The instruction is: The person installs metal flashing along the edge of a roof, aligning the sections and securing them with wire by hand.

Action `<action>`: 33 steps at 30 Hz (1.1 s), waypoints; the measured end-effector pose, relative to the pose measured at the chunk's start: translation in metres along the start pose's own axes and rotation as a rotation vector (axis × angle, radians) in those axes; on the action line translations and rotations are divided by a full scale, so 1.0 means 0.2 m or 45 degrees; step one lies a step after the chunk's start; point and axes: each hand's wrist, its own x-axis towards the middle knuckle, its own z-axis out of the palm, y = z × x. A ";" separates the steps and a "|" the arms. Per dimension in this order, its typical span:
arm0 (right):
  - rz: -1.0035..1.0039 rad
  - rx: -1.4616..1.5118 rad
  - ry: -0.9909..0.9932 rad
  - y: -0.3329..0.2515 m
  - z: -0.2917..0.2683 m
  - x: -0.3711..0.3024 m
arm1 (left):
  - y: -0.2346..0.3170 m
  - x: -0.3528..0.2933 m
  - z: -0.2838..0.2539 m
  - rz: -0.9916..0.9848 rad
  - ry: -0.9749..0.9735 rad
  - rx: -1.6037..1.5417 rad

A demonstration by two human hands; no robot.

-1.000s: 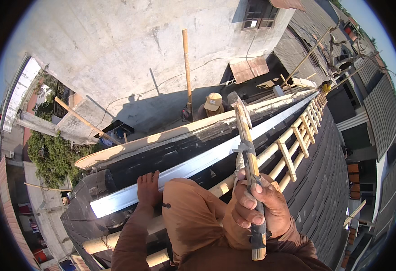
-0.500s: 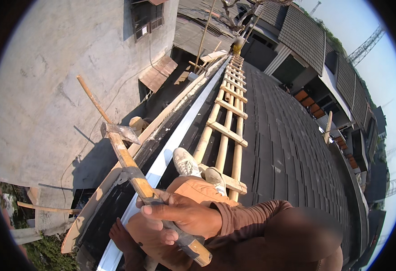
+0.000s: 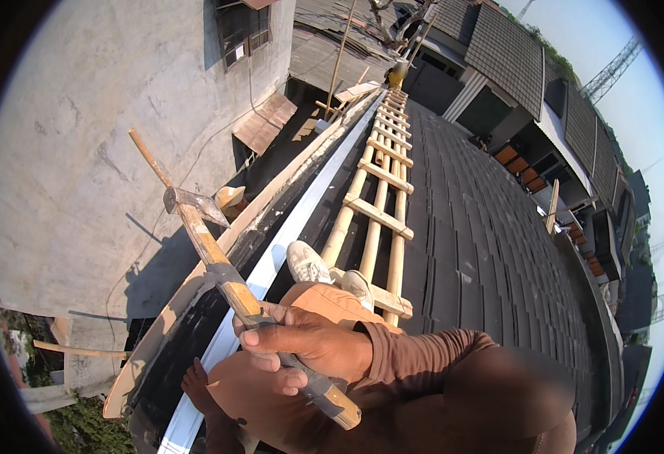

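My right hand (image 3: 301,344) is wrapped around the taped wooden handle of a hammer (image 3: 214,253). The hammer's metal head has a blunt face on one side and a flared, blade-like end on the other. It points up and to the left, above the roof edge. At the lower left my left hand (image 3: 195,380) lies beside the long white metal strip (image 3: 222,344), fingers stretched out and holding nothing visible. My knee partly covers that arm. The strip runs along the roof edge into the distance.
A bamboo ladder (image 3: 377,219) lies along the dark tiled roof (image 3: 483,265), my shoes at its near end. A wooden board (image 3: 169,318) borders the drop on the left, beside a grey wall (image 3: 120,129). Far ahead is a person in yellow (image 3: 397,76).
The view has shifted slightly, with the ladder and shoes a little further left. The hammer stays in my right hand, its head slightly higher in the picture. My left hand stays by the strip.
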 end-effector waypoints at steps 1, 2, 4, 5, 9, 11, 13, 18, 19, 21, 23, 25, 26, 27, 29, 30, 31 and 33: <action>-0.018 0.006 0.007 -0.01 0.00 -0.01 | -0.03 0.02 0.04 0.044 0.081 0.042; -0.066 0.034 -0.006 -0.03 0.01 -0.03 | -0.05 0.03 0.08 0.086 0.162 0.084; -0.156 0.080 -0.036 -0.07 0.03 -0.05 | -0.08 0.03 0.11 0.131 0.169 0.096; -0.198 0.102 -0.075 -0.11 0.03 -0.07 | -0.10 0.03 0.10 0.133 0.094 0.069; -0.462 -0.163 -0.058 -0.32 -0.01 -0.17 | -0.13 -0.01 -0.07 0.304 -0.071 0.028; -0.594 -0.255 0.039 -0.42 -0.09 -0.22 | -0.14 0.02 -0.18 0.343 -0.294 -0.043; -0.686 -0.485 0.256 -0.51 -0.21 -0.26 | -0.15 0.06 -0.30 0.389 -0.433 -0.104; -0.768 -1.106 0.862 -0.57 -0.77 -0.33 | -0.14 0.16 -0.41 0.371 -0.780 -0.118; -0.758 -1.232 0.909 -0.54 -0.91 -0.36 | -0.14 0.17 -0.40 0.384 -0.784 -0.096; -0.583 -1.410 1.160 -0.45 -1.20 -0.41 | -0.16 0.14 -0.38 0.404 -0.710 -0.145; -0.341 -1.500 1.145 -0.37 -1.48 -0.47 | -0.17 0.12 -0.37 0.380 -0.659 -0.190; -0.111 -1.693 1.239 -0.27 -1.76 -0.52 | -0.17 0.11 -0.37 0.374 -0.642 -0.207; -0.036 -1.731 1.280 -0.22 -1.88 -0.55 | -0.16 0.10 -0.38 0.360 -0.616 -0.208; 0.030 -1.763 1.309 -0.18 -1.97 -0.60 | -0.16 0.09 -0.38 0.358 -0.606 -0.215; 0.121 -1.793 1.372 -0.10 -2.11 -0.66 | -0.16 0.08 -0.39 0.346 -0.576 -0.229; 0.142 -1.803 1.387 -0.07 -2.16 -0.67 | -0.16 0.07 -0.39 0.350 -0.559 -0.236; 0.162 -1.809 1.397 -0.05 -2.19 -0.67 | -0.16 0.07 -0.38 0.334 -0.572 -0.236; 0.181 -1.817 1.384 -0.01 -2.21 -0.68 | -0.18 0.06 -0.37 0.342 -0.510 -0.242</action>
